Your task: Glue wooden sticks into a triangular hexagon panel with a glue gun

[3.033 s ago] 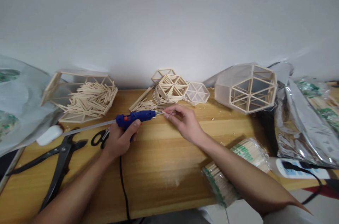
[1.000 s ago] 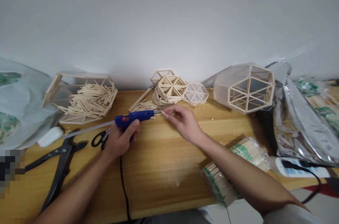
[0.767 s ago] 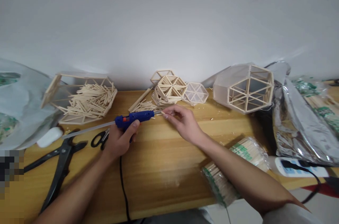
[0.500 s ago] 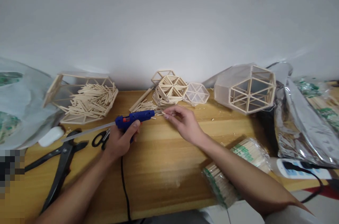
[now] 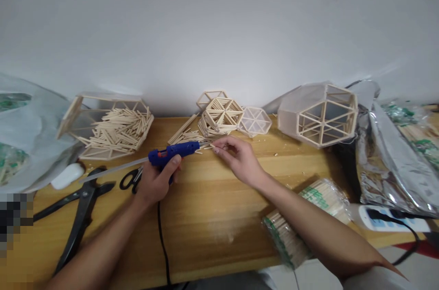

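My left hand (image 5: 159,178) is wrapped round a blue hot glue gun (image 5: 174,153), with a long clear glue stick (image 5: 113,170) jutting from its back. The nozzle points right, close to the fingertips of my right hand (image 5: 238,159). Those fingers pinch a small wooden stick (image 5: 215,147), mostly hidden by them. Just behind lie a stack of hexagonal stick frames (image 5: 224,114) and a heap of loose sticks (image 5: 188,136). A small covered hexagon panel (image 5: 255,120) rests to their right.
On the left, a stick frame holds many cut sticks (image 5: 120,130); black cutters (image 5: 85,203) and scissors (image 5: 128,180) lie nearer. A covered hexagonal lantern-like frame (image 5: 322,116) stands right. Packed sticks (image 5: 322,198), a power strip (image 5: 394,219) and the gun's cord (image 5: 163,244) are nearby.
Almost nothing differs. Both hands keep their holds near the same spot, and the view has shifted very slightly.
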`<state>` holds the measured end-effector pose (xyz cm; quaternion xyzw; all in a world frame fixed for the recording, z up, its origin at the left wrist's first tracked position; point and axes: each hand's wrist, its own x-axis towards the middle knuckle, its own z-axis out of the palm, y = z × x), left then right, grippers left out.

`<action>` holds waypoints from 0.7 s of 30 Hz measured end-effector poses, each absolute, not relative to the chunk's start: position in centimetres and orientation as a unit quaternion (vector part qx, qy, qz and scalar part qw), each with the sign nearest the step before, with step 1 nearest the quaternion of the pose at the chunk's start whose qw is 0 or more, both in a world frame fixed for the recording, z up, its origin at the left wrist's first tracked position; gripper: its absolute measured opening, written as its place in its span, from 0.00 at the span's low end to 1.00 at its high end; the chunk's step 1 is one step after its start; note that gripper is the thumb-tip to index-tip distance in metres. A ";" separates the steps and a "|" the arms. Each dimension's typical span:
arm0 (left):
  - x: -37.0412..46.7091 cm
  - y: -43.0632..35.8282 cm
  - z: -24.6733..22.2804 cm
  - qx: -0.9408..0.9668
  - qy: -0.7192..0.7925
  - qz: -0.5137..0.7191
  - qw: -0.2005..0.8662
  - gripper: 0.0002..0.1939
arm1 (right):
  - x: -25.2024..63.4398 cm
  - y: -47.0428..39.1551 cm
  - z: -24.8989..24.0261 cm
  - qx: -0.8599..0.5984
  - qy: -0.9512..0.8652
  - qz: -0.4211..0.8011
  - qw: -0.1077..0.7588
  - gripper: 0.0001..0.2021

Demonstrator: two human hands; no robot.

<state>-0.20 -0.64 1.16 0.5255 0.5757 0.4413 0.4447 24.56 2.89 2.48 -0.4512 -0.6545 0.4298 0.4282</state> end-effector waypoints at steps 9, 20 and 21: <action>-0.1 -0.5 1.9 0.566 0.575 0.411 0.425 0.24 | 24.6 2.9 2.4 -0.451 -0.654 0.430 0.429 0.06; -0.3 -0.5 1.2 0.563 0.571 0.416 0.429 0.25 | 24.5 2.8 2.5 -0.449 -0.651 0.434 0.430 0.09; -0.3 -0.5 1.2 0.561 0.570 0.417 0.432 0.25 | 24.5 2.8 2.5 -0.449 -0.651 0.435 0.431 0.09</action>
